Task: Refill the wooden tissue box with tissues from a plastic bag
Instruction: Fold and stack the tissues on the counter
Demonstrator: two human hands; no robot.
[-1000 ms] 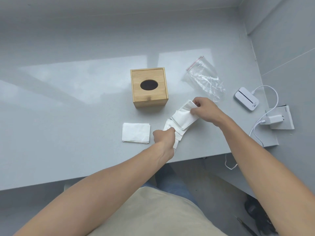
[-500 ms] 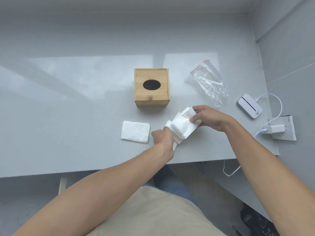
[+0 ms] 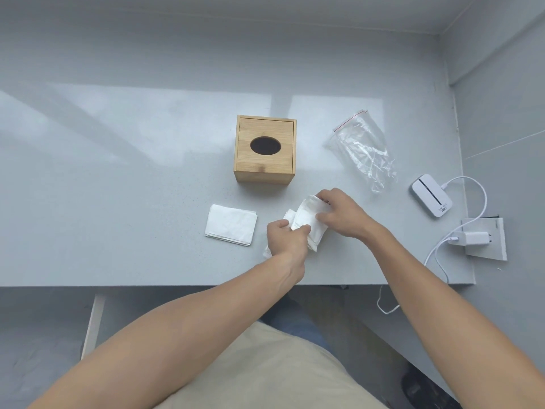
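A wooden tissue box (image 3: 264, 149) with a dark oval slot in its lid stands upright at the middle of the grey table. In front of it, both hands hold a folded bundle of white tissues (image 3: 307, 219) just above the table. My left hand (image 3: 286, 238) pinches its near end and my right hand (image 3: 341, 214) grips its far, right side. A flat stack of white tissues (image 3: 231, 224) lies to the left of my hands. A clear plastic bag (image 3: 361, 149) with a red strip at its mouth lies crumpled to the right of the box; it looks empty.
A white handheld device (image 3: 431, 199) lies at the right with a white cable (image 3: 472, 208) running to a plug on a grey plate (image 3: 486, 239). The table's front edge (image 3: 177, 286) runs just below my wrists. A grey wall rises on the right.
My hands have drawn closer together and folded the tissue bundle more compactly. The bundle has come down and nearer to me. The box, flat stack and bag lie where they were.
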